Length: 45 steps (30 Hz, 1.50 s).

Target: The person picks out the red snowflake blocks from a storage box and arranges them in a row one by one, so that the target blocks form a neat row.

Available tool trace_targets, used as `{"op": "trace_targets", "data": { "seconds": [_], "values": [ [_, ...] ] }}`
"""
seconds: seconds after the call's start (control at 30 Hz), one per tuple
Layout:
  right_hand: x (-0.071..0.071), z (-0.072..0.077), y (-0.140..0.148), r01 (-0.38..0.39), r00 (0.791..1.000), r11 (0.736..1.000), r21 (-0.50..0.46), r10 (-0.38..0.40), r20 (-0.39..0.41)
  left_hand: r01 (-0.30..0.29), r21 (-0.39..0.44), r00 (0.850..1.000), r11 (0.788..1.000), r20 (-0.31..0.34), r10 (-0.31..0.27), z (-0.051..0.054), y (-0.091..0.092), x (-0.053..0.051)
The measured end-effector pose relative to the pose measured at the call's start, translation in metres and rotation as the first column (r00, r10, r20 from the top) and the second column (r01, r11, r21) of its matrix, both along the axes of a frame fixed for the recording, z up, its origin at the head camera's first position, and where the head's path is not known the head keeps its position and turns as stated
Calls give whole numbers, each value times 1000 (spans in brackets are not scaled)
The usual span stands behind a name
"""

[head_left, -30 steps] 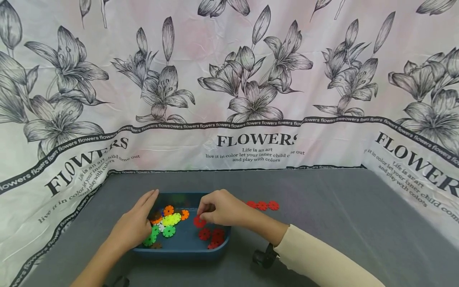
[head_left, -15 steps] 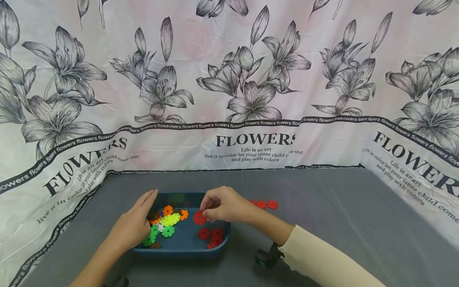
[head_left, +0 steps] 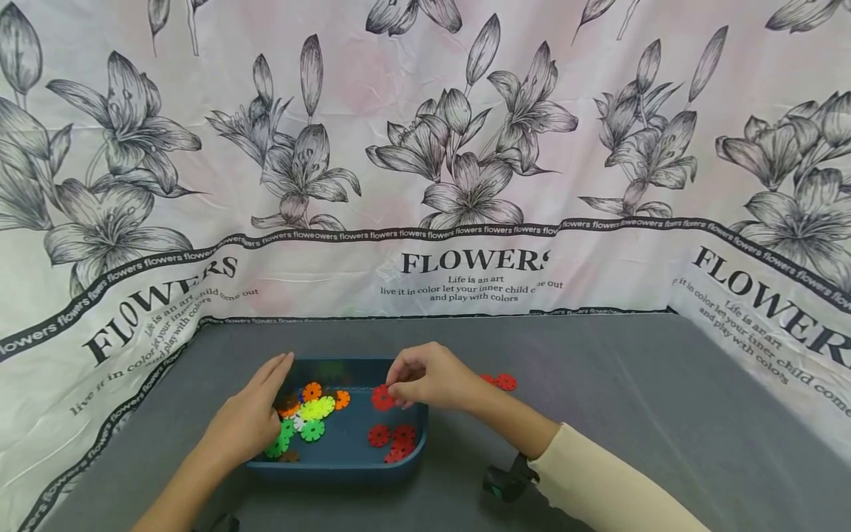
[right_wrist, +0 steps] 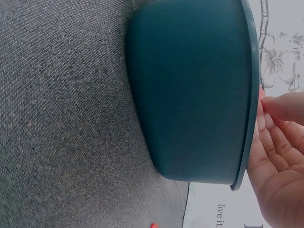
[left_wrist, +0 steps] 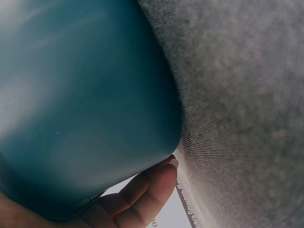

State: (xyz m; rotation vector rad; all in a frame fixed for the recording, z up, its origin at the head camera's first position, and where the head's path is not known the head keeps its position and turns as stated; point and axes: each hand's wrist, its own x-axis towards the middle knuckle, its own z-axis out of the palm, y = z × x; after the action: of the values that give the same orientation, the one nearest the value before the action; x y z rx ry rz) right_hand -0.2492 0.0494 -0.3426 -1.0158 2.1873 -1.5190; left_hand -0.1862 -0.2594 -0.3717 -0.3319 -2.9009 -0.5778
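A dark blue tray (head_left: 332, 467) stands on the grey table. My right hand (head_left: 428, 377) pinches a red notched disc (head_left: 382, 398) between thumb and fingers over the tray's back right part. In the right wrist view the hand (right_wrist: 282, 152) is at the tray's rim (right_wrist: 251, 95), with a sliver of red at the fingertips. My left hand (head_left: 246, 417) lies along the tray's left side, fingers extended. The left wrist view shows its fingers (left_wrist: 147, 192) against the tray's outer wall (left_wrist: 95, 95). Several red discs (head_left: 402, 442) lie at the tray's right end.
Green discs (head_left: 312, 430), yellow discs (head_left: 318, 407) and orange discs (head_left: 312, 391) lie in the tray's left part. Beyond my right wrist, red discs (head_left: 506, 382) lie on the table (head_left: 598, 384). A flower-printed cloth (head_left: 465, 273) hangs behind.
My right hand has moved a little to the right and up with the red disc pinched in it. My left hand has stayed at the tray's left side.
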Motion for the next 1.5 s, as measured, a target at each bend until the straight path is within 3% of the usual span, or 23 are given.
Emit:
{"op": "trace_targets", "data": {
  "seconds": [0.47,1.17,1.5],
  "values": [
    [1,5,21,47,999,998,-43,-45,30,22,6,999,1000,-35,-21,-1,-1,0],
    [-4,6,63,182,982,979,-97,-175,77,21,10,999,1000,-41,-20,-2,-1,1],
    [-4,7,86,255,966,965,-53,-252,66,15,4,1000,1000,-26,-14,-1,-1,1]
  ]
}}
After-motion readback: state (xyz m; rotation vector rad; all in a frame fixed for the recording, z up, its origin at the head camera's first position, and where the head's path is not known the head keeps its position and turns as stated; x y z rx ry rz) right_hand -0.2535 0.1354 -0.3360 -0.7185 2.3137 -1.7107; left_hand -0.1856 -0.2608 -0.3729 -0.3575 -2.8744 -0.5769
